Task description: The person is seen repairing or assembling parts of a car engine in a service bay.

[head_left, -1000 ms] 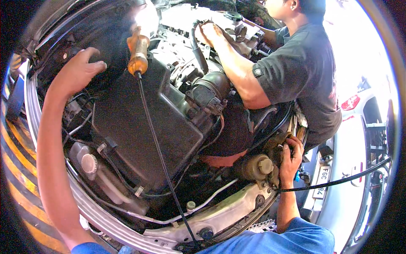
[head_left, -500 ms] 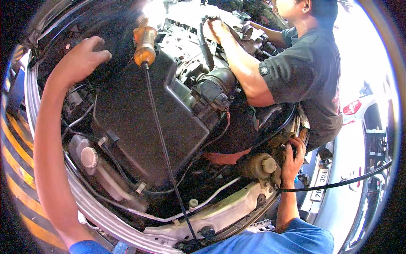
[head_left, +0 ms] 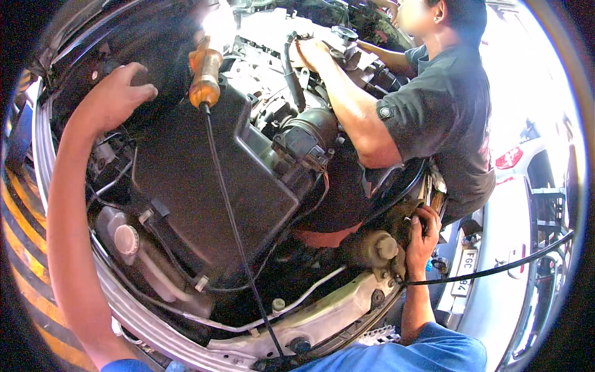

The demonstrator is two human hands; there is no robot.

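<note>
My left hand (head_left: 121, 96) hovers over the dark far-left corner of the engine bay, fingers bent and apart, with nothing visible in it. To its right, an orange work lamp (head_left: 205, 77) hangs among the engine parts, its top glowing. My right hand (head_left: 423, 235) is at the front frame, beside a dirty reservoir with a cap (head_left: 381, 248). Its fingers are curled close to a brownish, cloth-like piece (head_left: 406, 208). A small white spot shows at the fingertips; I cannot make out what they hold. The big black engine-bay cover (head_left: 201, 180) lies between my hands.
A co-worker in a dark shirt (head_left: 440, 111) leans in from the right, one hand (head_left: 310, 56) on the engine. The lamp's black cord (head_left: 232, 223) crosses the cover to the front frame. A white-capped plastic tank (head_left: 126, 240) stands at left; a light-coloured car (head_left: 496, 248) is behind right.
The whole view has shifted slightly, so most things sit a little further left. My left hand's fingers have spread a little. My right hand stays by the capped reservoir.
</note>
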